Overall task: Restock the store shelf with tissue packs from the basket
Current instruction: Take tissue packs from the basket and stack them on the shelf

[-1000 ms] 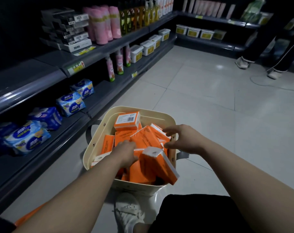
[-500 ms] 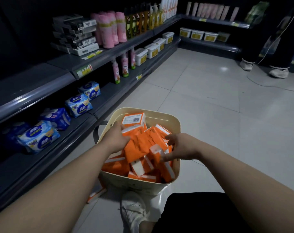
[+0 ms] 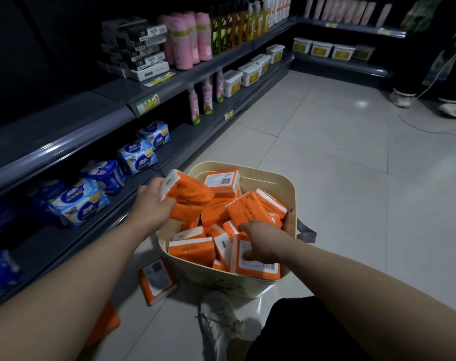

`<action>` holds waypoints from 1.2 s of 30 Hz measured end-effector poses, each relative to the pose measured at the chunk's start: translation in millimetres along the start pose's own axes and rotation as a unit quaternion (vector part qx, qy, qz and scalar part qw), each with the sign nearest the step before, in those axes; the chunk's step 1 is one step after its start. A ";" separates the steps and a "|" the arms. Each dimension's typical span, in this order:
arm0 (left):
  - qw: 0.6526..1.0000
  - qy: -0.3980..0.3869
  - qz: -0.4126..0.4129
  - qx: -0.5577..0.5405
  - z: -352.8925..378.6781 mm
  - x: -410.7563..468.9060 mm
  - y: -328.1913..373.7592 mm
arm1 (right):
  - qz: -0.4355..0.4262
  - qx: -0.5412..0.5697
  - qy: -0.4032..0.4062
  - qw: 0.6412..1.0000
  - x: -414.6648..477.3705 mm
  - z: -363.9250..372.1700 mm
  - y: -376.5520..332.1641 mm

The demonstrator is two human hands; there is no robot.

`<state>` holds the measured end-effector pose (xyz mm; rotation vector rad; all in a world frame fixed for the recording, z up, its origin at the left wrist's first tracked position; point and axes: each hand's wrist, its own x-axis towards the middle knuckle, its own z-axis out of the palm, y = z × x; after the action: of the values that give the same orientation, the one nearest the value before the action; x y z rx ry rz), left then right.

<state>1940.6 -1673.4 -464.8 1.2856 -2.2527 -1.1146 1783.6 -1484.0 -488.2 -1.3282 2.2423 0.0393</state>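
Left hand (image 3: 154, 201): clamped round one orange tissue pack (image 3: 189, 194), raised at the shelf-side rim of the basket (image 3: 286, 188). Right hand (image 3: 264, 243): fingers curled over the top edge of a second pack (image 3: 258, 265), upright against the basket's near wall.

Counted in the basket, the two gripped ones included: at least ten orange packs, more probably buried beneath.

Counted on the floor (image 3: 326, 178): one stray pack (image 3: 156, 281) just beside the basket; one further orange shape under the left forearm, not identifiable.

Counted on the lower shelf (image 3: 188, 138): no orange packs; four blue-and-white packs (image 3: 137, 156) plainly visible, others lost in shadow.

Judged barely begun: nothing orange shelved, almost the whole load left.
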 end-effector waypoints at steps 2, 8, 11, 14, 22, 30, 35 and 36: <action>0.999 -0.003 -0.008 -0.043 -4.6 0.8 -5.9 | -0.024 -0.026 -0.015 0.999 4.5 4.6 -1.6; 0.995 -0.015 -0.043 -0.088 -11.5 3.8 -20.7 | -0.002 0.002 -0.089 0.996 16.2 4.3 3.8; 0.993 -0.014 -0.057 -0.103 -17.1 7.7 -28.3 | 0.000 -0.011 -0.097 0.995 23.6 -4.3 6.2; 0.991 -0.009 -0.051 -0.126 -22.7 10.1 -33.4 | 0.005 0.007 -0.107 0.994 27.1 -17.9 6.6; 0.987 0.048 0.009 -0.155 -47.9 8.1 -30.6 | -0.045 0.170 0.100 0.979 11.5 -81.8 -32.1; 0.980 0.149 0.016 -0.129 -128.4 -7.1 -45.1 | -0.144 0.202 0.228 0.942 11.2 -105.5 -120.8; 0.965 0.228 0.006 -0.129 -197.9 -32.5 -64.2 | -0.190 0.159 0.290 0.924 20.9 -113.5 -182.9; 0.961 0.251 0.002 -0.120 -213.6 -38.6 -70.4 | -0.202 0.187 0.281 0.919 22.9 -115.1 -196.3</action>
<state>2131.1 -1762.5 -376.3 1.2854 -1.6941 -0.8981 1887.6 -1636.6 -353.4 -1.6927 2.1843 -0.9819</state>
